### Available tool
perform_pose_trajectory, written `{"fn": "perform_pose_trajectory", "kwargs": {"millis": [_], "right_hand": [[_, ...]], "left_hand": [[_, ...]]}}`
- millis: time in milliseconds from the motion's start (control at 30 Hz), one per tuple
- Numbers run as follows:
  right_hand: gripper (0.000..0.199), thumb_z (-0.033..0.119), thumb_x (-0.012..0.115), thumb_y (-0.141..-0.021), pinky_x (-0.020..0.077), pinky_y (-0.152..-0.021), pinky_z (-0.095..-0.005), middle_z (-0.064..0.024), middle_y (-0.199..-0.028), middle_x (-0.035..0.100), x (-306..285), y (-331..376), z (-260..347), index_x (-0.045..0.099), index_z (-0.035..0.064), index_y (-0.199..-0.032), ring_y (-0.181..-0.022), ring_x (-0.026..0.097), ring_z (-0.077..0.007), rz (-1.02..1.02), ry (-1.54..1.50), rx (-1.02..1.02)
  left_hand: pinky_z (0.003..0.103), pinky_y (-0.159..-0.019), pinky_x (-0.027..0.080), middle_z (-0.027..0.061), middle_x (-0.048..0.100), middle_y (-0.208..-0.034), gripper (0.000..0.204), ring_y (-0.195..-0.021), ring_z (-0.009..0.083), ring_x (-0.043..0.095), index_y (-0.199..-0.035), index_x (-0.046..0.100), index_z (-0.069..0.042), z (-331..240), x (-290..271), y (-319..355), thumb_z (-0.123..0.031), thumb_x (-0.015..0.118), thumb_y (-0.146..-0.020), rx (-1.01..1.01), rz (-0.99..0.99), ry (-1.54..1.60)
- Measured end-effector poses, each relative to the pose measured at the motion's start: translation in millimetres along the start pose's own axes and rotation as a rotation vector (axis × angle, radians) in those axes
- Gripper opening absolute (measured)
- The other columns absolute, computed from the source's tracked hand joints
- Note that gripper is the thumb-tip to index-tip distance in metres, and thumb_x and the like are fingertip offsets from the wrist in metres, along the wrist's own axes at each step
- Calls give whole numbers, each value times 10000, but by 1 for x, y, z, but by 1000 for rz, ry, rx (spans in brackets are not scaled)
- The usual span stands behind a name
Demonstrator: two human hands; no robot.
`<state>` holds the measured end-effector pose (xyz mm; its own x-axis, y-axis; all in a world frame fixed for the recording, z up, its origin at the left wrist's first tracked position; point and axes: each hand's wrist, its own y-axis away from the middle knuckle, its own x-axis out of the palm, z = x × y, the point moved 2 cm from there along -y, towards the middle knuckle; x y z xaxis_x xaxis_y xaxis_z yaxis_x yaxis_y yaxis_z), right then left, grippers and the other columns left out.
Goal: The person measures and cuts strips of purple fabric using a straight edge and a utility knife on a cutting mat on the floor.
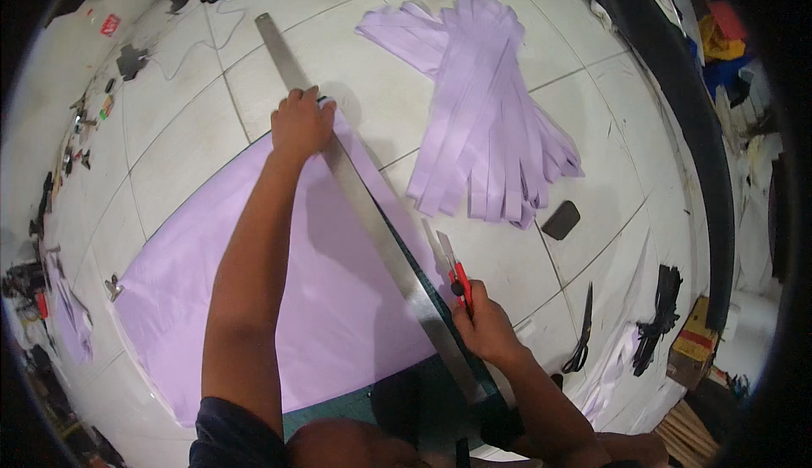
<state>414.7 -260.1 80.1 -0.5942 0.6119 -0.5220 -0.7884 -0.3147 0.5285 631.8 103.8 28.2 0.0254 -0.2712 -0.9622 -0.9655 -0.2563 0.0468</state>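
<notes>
A long metal ruler [381, 235] lies diagonally over a lavender fabric sheet [338, 299]. My left hand [303, 125] is closed over the ruler toward its far end, at the sheet's upper corner. In my right hand [489, 328] is a red utility knife [462, 280], its blade out and pointing away from me, just right of the ruler. A narrow lavender strip [376, 176] runs along the ruler's right side, with a dark green cutting mat [338, 409] showing in the gap and under the sheet's near edge.
A pile of lavender strips [486, 121] lies beyond on the tiled floor. To the right are a dark rounded block [561, 220], black scissors [584, 333] and a black bundle [660, 320]. A metal clip [113, 288] holds the sheet's left corner. A long black roll [677, 87] borders the right.
</notes>
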Motion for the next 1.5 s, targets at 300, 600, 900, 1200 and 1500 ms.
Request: {"fn": "perform_pose_trajectory", "kwargs": {"millis": [300, 600, 900, 1200, 1500], "right_hand": [[386, 284, 566, -974, 504, -761, -547, -263, -943, 656, 14, 40, -34, 461, 40, -1254, -877, 642, -494, 34, -121, 141], [603, 426, 762, -841, 512, -738, -479, -185, -906, 645, 45, 69, -65, 510, 28, -1217, -823, 656, -395, -46, -165, 211], [526, 364, 814, -766, 431, -753, -502, -181, -911, 532, 78, 108, -84, 512, 6, -1006, -867, 543, -389, -261, 206, -40], [454, 198, 791, -738, 431, -770, -489, -206, -969, 508, 98, 109, -100, 520, -3, -1042, -884, 533, -386, -307, -86, -31], [506, 155, 791, -711, 493, -779, -442, -193, -1017, 514, 120, 127, -100, 507, -14, -1094, -913, 563, -340, -245, -102, -93]], "left_hand": [[437, -869, 485, 98, 681, -1002, 253, -970, 258, 656, -1017, 659, -82, -15, 6, -36, -258, 713, -843, 34, 142, 76], [426, -898, 498, 162, 657, -1142, 439, -1033, 318, 645, -1168, 626, -53, -6, 23, -40, -292, 735, -816, 236, -226, 177], [464, -999, 445, 217, 604, -1239, 411, -1140, 401, 576, -1240, 613, -4, 34, 20, 54, -196, 631, -877, 215, -372, -36], [542, -1177, 236, 217, 473, -1446, 405, -1390, 394, 382, -1337, 560, -6, 44, 43, 76, -241, 472, -1019, 121, -318, 184], [555, -1185, 206, 223, 493, -1434, 406, -1405, 411, 362, -1351, 521, -17, 45, 38, 79, -253, 408, -1041, 74, -295, 362]]}}
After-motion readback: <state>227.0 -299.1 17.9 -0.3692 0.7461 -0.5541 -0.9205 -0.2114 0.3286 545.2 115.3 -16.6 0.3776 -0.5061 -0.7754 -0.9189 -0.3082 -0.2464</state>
